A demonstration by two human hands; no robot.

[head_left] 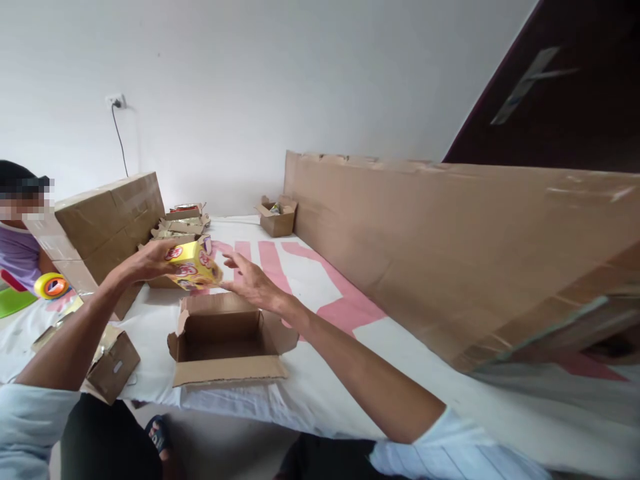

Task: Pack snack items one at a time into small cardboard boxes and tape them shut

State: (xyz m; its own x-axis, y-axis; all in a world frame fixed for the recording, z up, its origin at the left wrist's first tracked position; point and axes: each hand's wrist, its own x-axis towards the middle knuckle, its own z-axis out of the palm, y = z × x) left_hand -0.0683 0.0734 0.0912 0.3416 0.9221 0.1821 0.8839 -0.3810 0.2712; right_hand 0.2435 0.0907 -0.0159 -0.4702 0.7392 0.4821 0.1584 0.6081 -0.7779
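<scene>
Head view: left hand [156, 260] holding yellow box [194, 265]; right hand [254, 283] spread beside it, above open carton [225, 337] on desk [320, 393].

Yellow printed box [191, 267]: there was one
Open carton in front [230, 369]: there was one
Small carton by the wall [277, 223]: there was one
Small cartons at far left [183, 227]: several stood, too overlapped to count
Hands: two showed, left hand [154, 259] and right hand [255, 285]
Wall socket [115, 102]: there was one

Right of the open carton [227, 371], the desk [425, 383] lies bare up to a long cardboard panel [425, 247] walling that side.
</scene>
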